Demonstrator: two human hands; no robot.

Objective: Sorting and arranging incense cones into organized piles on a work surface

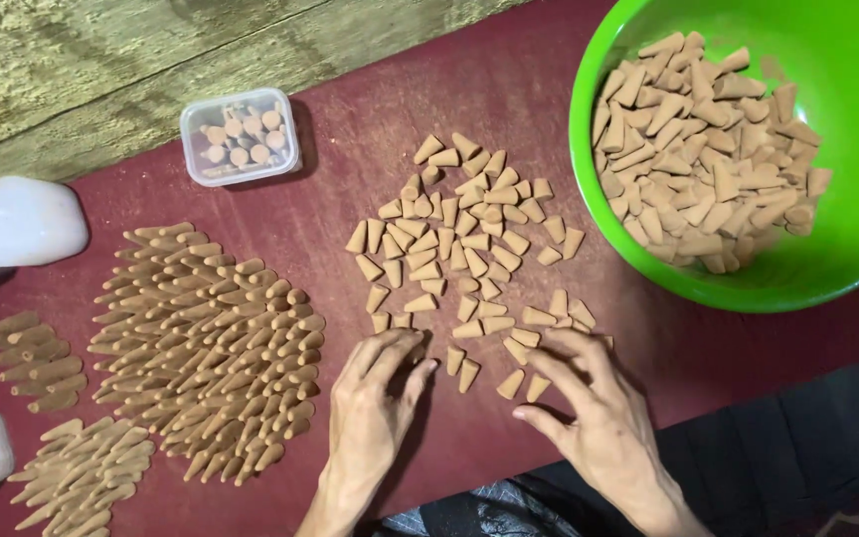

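Both hands lay flat, fingers spread, grasping nothing; loose incense cones [464,249] sat scattered on the maroon tabletop [350,179] just ahead of both grips; nearest few lay between left hand [378,393] and right hand [584,398], long axes pointing every way; right slightly closer.

Dark red mat [509,89] covers most of the surface. Weathered greenish wooden boards [101,60] run along the mat's far left edge (paint worn, grain showing). Dark cloth [797,438] at the near right corner. Light even, soft shadows.
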